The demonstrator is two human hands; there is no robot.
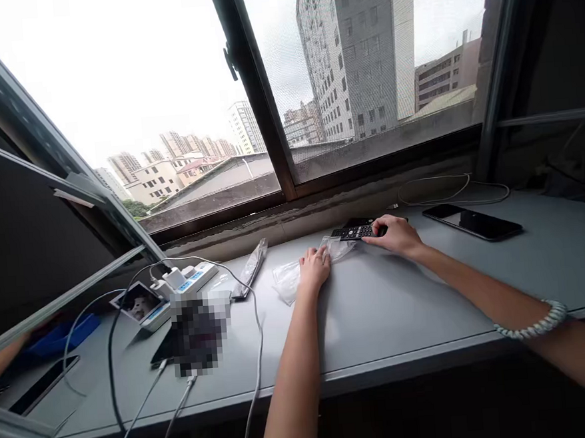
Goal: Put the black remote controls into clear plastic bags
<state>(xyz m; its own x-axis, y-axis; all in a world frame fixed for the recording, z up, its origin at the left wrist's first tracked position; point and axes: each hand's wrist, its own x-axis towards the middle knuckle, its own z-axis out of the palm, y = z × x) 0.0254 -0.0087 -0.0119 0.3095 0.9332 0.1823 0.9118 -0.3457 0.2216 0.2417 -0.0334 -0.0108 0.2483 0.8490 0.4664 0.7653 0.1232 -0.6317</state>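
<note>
My right hand [396, 234] pinches a black remote control [351, 233] with pale buttons by its right end, low over the desk near the window sill. A clear plastic bag [287, 279] lies crumpled to its left. My left hand [316, 267] presses on this bag with bent fingers and grips it; part of the bag runs out beyond the fingertips to the remote's left end. Whether that end is inside the bag I cannot tell. Behind the remote lies another dark object, partly covered.
A wrapped dark item [250, 268] lies left of the bag. A white power strip [196, 279] with plugs, a dark blurred-out device [162, 348] and loose cables [258, 335] fill the left side. A black phone [473, 222] lies at right. Another person's arm [4, 359] shows far left.
</note>
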